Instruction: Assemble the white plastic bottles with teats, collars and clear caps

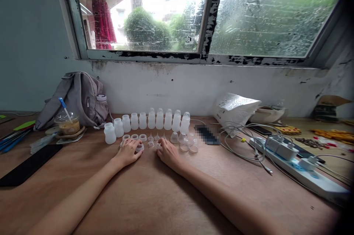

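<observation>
White ring (139,148) sits gripped in the left hand (128,152) — the right hand (168,152) pinches a clear teat (158,147).

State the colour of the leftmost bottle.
The leftmost bottle is milky white, best seen in the head view.

I'm standing in what is looking like a makeshift work corner; whether it is belonging to a home or a small workshop, I can't tell. A wooden table (138,201) is running beneath a window (143,39) whose frame (212,13) is shedding its paint, and the wall (166,83) is showing stains and holes. Bottles (134,121) are standing in a row like a small batch of handwork, yet a backpack (80,98) and an iced drink (68,126) are sharing the surface, while cables (231,142) are sprawling near a power strip (318,183).
</observation>
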The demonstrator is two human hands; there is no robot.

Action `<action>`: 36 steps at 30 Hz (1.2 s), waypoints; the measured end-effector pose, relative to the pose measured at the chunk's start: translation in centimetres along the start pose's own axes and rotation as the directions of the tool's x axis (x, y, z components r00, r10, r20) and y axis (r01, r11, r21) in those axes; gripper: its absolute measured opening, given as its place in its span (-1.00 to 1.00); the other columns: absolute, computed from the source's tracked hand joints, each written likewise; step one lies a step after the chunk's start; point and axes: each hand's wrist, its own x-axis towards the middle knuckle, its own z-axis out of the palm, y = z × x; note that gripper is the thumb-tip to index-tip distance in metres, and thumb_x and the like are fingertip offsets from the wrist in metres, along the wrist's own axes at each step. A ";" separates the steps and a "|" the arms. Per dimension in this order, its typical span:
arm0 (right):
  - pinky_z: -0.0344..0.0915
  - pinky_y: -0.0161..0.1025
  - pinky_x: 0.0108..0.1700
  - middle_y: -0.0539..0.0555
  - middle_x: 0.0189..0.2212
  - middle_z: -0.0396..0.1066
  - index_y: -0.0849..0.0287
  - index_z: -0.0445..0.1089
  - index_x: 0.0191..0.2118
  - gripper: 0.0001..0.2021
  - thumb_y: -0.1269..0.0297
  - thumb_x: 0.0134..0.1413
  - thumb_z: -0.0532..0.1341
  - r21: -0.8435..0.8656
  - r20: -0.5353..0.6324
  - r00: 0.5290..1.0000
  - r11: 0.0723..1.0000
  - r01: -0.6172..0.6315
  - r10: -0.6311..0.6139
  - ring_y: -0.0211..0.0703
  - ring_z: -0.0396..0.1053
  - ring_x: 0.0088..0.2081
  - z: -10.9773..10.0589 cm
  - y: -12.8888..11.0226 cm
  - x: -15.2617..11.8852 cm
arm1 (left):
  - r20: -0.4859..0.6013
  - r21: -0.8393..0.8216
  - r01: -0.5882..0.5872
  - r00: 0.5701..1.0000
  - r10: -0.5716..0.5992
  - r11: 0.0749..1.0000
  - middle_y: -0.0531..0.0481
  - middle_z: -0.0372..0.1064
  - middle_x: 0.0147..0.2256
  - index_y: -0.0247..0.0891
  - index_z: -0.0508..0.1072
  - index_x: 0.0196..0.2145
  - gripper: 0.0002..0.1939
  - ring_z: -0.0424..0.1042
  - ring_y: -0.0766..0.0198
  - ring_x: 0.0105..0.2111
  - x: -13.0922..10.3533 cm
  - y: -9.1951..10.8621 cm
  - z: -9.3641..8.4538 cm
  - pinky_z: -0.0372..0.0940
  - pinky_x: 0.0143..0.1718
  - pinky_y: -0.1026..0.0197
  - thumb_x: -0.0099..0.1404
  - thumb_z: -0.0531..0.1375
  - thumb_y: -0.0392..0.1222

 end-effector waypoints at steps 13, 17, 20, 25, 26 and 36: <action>0.13 -0.32 -0.30 0.10 -0.31 0.32 0.20 0.12 -0.22 -0.84 0.34 0.01 0.03 0.072 -0.029 1.000 0.997 -0.008 0.010 -0.19 0.28 -0.32 0.2 2.0 0.8 | -0.078 0.070 0.091 0.993 -0.086 0.993 -0.05 0.35 -0.28 -0.20 0.31 -0.34 -0.80 0.25 0.12 -0.19 0.0 -0.8 0.0 0.05 -0.12 0.06 0.16 0.03 -0.06; 0.10 -0.33 -0.32 0.08 -0.37 0.33 0.21 0.13 -0.25 -0.86 0.40 0.00 0.00 0.027 -0.019 1.000 1.000 0.006 -0.005 -0.20 0.27 -0.34 0.1 1.7 0.7 | -0.065 0.089 0.109 0.993 -0.104 0.990 -0.04 0.34 -0.33 -0.22 0.30 -0.41 -0.86 0.26 0.13 -0.22 0.0 -0.7 -0.1 0.07 -0.15 0.07 0.14 0.05 -0.11; 0.07 -0.33 -0.30 0.06 -0.42 0.33 0.20 0.18 -0.31 -0.90 0.43 0.00 0.00 -0.034 0.012 0.999 0.999 0.041 -0.041 -0.19 0.26 -0.34 0.1 1.7 0.6 | -0.055 0.096 0.114 0.992 -0.109 0.989 -0.04 0.33 -0.33 -0.22 0.29 -0.43 -0.88 0.25 0.14 -0.23 0.0 -0.8 -0.1 0.08 -0.16 0.09 0.12 0.05 -0.13; 0.06 -0.32 -0.26 0.07 -0.35 0.34 0.19 0.23 -0.30 -0.87 0.43 0.03 -0.01 -0.059 0.037 0.997 0.996 0.074 -0.072 -0.19 0.24 -0.27 0.2 1.7 0.5 | -0.051 0.093 0.137 0.990 -0.132 0.986 -0.05 0.31 -0.31 -0.22 0.27 -0.42 -0.89 0.25 0.14 -0.23 0.0 -1.2 0.1 0.09 -0.18 0.10 0.12 0.05 -0.14; 0.05 -0.32 -0.26 0.08 -0.34 0.34 0.19 0.24 -0.29 -0.87 0.43 0.03 -0.01 -0.059 0.041 0.997 0.996 0.074 -0.072 -0.19 0.24 -0.27 0.2 1.7 0.5 | -0.049 0.093 0.142 0.989 -0.138 0.986 -0.05 0.31 -0.31 -0.22 0.27 -0.42 -0.89 0.25 0.14 -0.23 0.0 -1.3 0.1 0.09 -0.18 0.10 0.12 0.05 -0.14; 0.05 -0.31 -0.24 0.09 -0.32 0.33 0.20 0.24 -0.27 -0.86 0.42 0.03 0.01 -0.071 0.040 0.997 0.995 0.076 -0.073 -0.18 0.23 -0.24 0.4 1.9 0.5 | -0.044 0.100 0.166 0.986 -0.162 0.981 -0.07 0.30 -0.30 -0.23 0.26 -0.35 -0.87 0.26 0.13 -0.22 0.0 -1.3 -0.1 0.10 -0.17 0.10 0.09 0.05 -0.21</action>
